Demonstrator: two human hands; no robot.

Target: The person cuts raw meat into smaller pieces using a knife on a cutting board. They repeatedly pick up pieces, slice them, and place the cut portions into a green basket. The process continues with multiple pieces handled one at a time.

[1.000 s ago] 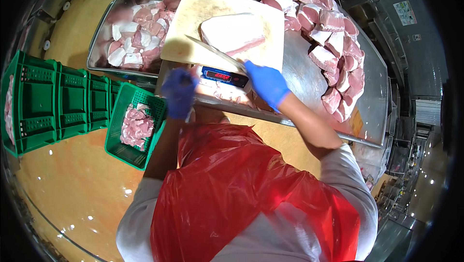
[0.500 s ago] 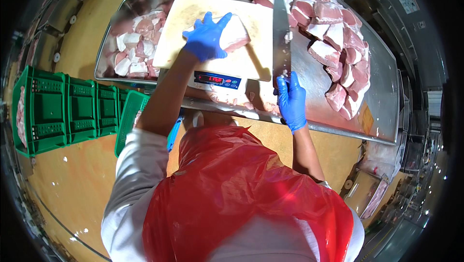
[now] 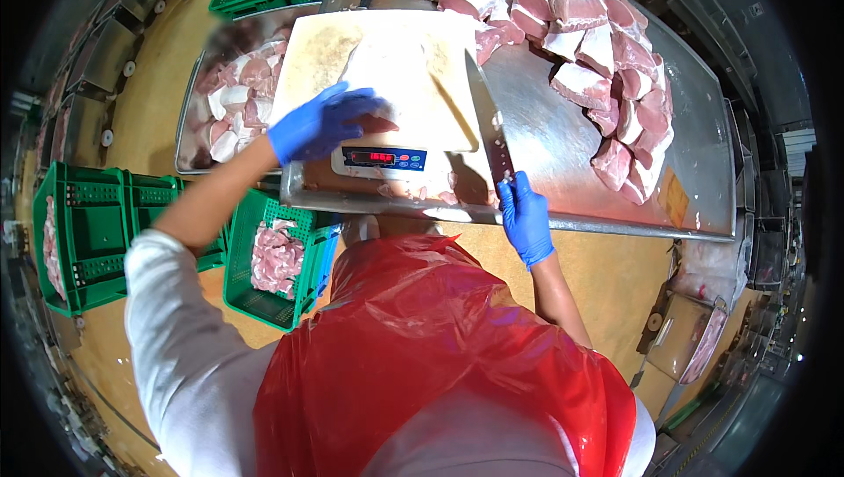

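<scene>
My left hand (image 3: 323, 122), in a blue glove, has its fingers stretched out and holds nothing. It hovers over the near left part of a white cutting board (image 3: 308, 46). A slab of pale meat (image 3: 384, 68) lies on the board just beyond those fingers; glare washes out its outline. The board rests on a scale (image 3: 384, 159) with a lit red display. At the table's front edge my right hand (image 3: 526, 220), also blue-gloved, is closed round a long knife (image 3: 491, 121). Its blade points away from me along the board's right side; the handle is mostly hidden.
Cut meat chunks (image 3: 615, 72) are heaped on the right of the steel table (image 3: 563, 182). A metal tray (image 3: 186, 130) of chunks stands left of the board. Below it, a green crate (image 3: 242, 288) holds trimmings. More green crates (image 3: 88, 235) stand farther left.
My left hand has lifted off the meat and moved left and toward me. The knife stays in my right hand, its blade tilted more to the left. More of the green trimmings crate shows.
</scene>
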